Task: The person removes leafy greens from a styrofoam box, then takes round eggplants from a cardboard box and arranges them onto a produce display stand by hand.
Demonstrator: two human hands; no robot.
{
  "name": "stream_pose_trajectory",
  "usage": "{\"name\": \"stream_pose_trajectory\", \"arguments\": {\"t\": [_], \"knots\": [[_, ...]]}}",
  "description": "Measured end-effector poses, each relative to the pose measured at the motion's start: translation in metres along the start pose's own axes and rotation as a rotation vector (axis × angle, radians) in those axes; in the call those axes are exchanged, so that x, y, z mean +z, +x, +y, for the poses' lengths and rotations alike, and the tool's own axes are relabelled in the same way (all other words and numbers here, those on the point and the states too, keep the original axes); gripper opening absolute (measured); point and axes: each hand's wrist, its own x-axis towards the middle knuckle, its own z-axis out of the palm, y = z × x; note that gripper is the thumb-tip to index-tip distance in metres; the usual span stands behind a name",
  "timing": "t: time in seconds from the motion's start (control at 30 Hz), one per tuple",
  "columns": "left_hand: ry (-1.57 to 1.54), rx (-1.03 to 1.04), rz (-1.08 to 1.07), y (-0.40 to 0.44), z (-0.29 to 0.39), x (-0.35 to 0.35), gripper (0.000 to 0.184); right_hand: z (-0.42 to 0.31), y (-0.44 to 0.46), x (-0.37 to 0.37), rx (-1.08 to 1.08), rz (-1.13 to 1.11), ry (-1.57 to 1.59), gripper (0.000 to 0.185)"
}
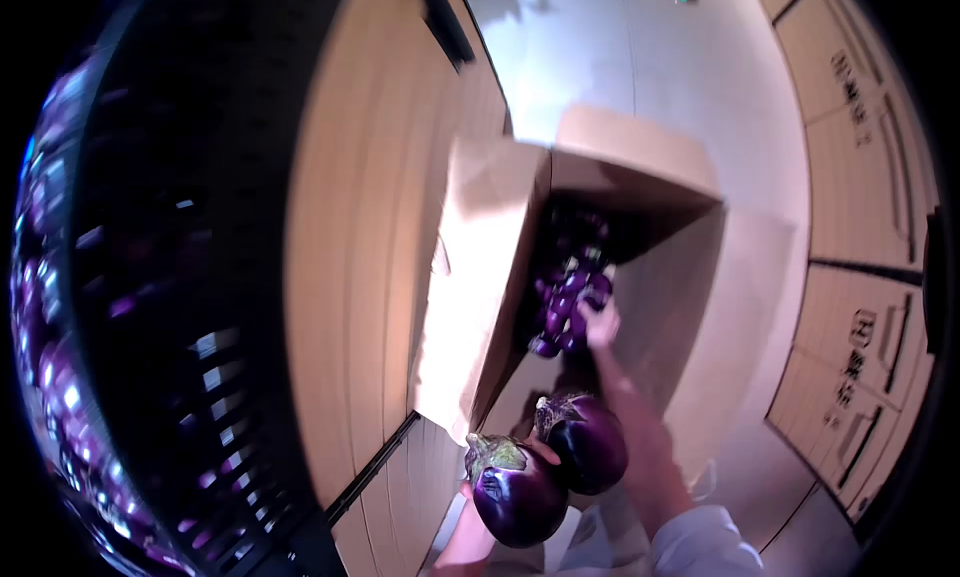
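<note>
Two large round eggplants, one at the front and one just behind it, are held by my left hand low in the view, mostly hidden beneath them. My right hand reaches down into an open cardboard box, its fingers closed at a dark purple eggplant at the right of a pile. Several smaller-looking purple eggplants lie inside the box. The fingertips of my right hand are partly hidden.
A wooden cabinet front stands left of the box. Farther left, a black crate or rack borders blurred purple produce. Wood-look cartons or drawers with dark lettering line the right, beyond the pale floor.
</note>
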Motion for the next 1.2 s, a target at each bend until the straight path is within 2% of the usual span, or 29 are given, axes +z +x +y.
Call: {"name": "stream_pose_trajectory", "arguments": {"t": [0.03, 0.1, 0.13, 0.17, 0.23, 0.3, 0.33, 0.37, 0.43, 0.47, 0.5, 0.57, 0.6, 0.63, 0.7, 0.77, 0.83, 0.9, 0.93, 0.97, 1.03, 1.07, 1.1, 1.17, 1.2], "knots": [[-0.070, 0.008, -0.171, -0.003, 0.006, 0.009, 0.099, -0.021, -0.028, -0.028, -0.004, 0.040, 0.180, 0.061], [-0.172, 0.031, -0.288, -0.019, 0.020, 0.034, 0.099, -0.069, -0.086, -0.095, 0.025, -0.026, 0.377, 0.056], [-0.215, 0.042, -0.343, -0.028, 0.028, 0.049, 0.099, -0.055, -0.094, -0.100, -0.008, -0.053, 0.680, 0.051], [-0.259, 0.045, -0.394, -0.038, 0.036, 0.063, 0.100, -0.070, -0.114, -0.135, 0.041, -0.175, 0.801, 0.048], [-0.329, 0.060, -0.497, -0.057, 0.056, 0.092, 0.100, -0.081, -0.149, -0.187, 0.068, -0.242, 0.999, 0.047], [-0.377, 0.075, -0.602, -0.079, 0.072, 0.118, 0.100, -0.112, -0.184, -0.246, 0.109, -0.383, 1.059, 0.046], [-0.396, 0.084, -0.653, -0.093, 0.079, 0.130, 0.100, -0.131, -0.205, -0.276, 0.098, -0.523, 1.139, 0.042], [-0.426, 0.096, -0.709, -0.105, 0.085, 0.138, 0.100, -0.145, -0.220, -0.295, 0.082, -0.543, 1.127, 0.042], [-0.454, 0.147, -0.769, -0.133, 0.095, 0.150, 0.100, -0.174, -0.243, -0.325, 0.127, -0.697, 1.303, 0.037], [-0.474, 0.200, -0.771, -0.148, 0.099, 0.156, 0.101, -0.190, -0.254, -0.336, 0.068, -0.683, 1.312, 0.039], [-0.466, 0.249, -0.688, -0.167, 0.104, 0.159, 0.100, -0.203, -0.260, -0.343, 0.096, -0.660, 1.340, 0.041], [-0.452, 0.322, -0.558, -0.199, 0.118, 0.164, 0.097, -0.221, -0.260, -0.355, -0.029, -0.846, 1.329, 0.044], [-0.357, 0.421, -0.492, -0.213, 0.125, 0.164, 0.095, -0.239, -0.268, -0.356, -0.075, -0.805, 1.220, 0.047], [-0.354, 0.431, -0.491, -0.222, 0.128, 0.159, 0.095, -0.272, -0.287, -0.367, -0.117, -0.756, 1.105, 0.050], [-0.339, 0.533, -0.435, -0.235, 0.133, 0.143, 0.093, -0.321, -0.307, -0.372, -0.289, -0.817, 1.028, 0.054], [-0.313, 0.537, -0.433, -0.253, 0.146, 0.141, 0.091, -0.384, -0.326, -0.366, -0.585, -0.894, 0.913, 0.049], [-0.307, 0.551, -0.358, -0.274, 0.162, 0.162, 0.097, -0.451, -0.356, -0.358, -0.782, -0.802, 0.635, 0.050], [-0.273, 0.587, -0.308, -0.283, 0.168, 0.163, 0.088, -0.508, -0.371, -0.333, -0.954, -0.839, 0.619, 0.053], [-0.268, 0.601, -0.208, -0.285, 0.173, 0.164, 0.092, -0.535, -0.383, -0.324, -0.994, -0.826, 0.623, 0.056], [-0.261, 0.610, -0.106, -0.287, 0.177, 0.165, 0.097, -0.560, -0.372, -0.302, -1.058, -0.786, 0.541, 0.059], [-0.243, 0.630, -0.032, -0.287, 0.190, 0.167, 0.097, -0.602, -0.386, -0.286, -1.208, -0.666, 0.505, 0.068], [-0.236, 0.644, -0.035, -0.287, 0.196, 0.168, 0.097, -0.622, -0.380, -0.268, -1.291, -0.588, 0.492, 0.074], [-0.226, 0.659, -0.042, -0.286, 0.202, 0.167, 0.097, -0.641, -0.385, -0.265, -1.285, -0.453, 0.310, 0.077], [-0.213, 0.692, -0.047, -0.282, 0.212, 0.166, 0.097, -0.675, -0.373, -0.237, -1.441, -0.289, 0.134, 0.078], [-0.205, 0.713, -0.041, -0.278, 0.217, 0.166, 0.097, -0.687, -0.369, -0.226, -1.495, -0.278, 0.086, 0.078]]}}
